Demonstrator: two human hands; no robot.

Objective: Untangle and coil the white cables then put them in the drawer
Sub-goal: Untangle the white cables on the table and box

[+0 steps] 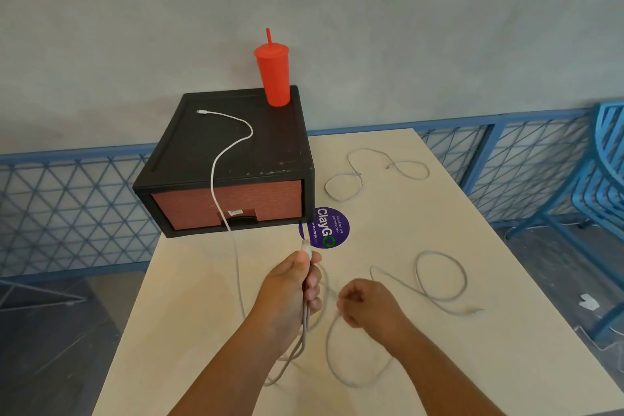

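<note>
My left hand [293, 287] grips a white cable [305, 321] just below its plug, which sticks up above my thumb. Doubled strands hang from that hand. My right hand [366, 302] pinches a loop of the same cable, which curves down onto the cream table [189, 331]. The cable runs on up over the closed red drawer front [263, 201] and across the black box top [216, 159]. A second white cable [442, 277] lies looped to the right of my hands. A third cable [354, 176] lies in loops at the far right of the box.
A red tumbler with a straw [274, 76] stands on the back right corner of the box. A round purple sticker [326, 228] is on the table by the box. Blue lattice railing [67, 206] and a blue chair [604, 179] border the table.
</note>
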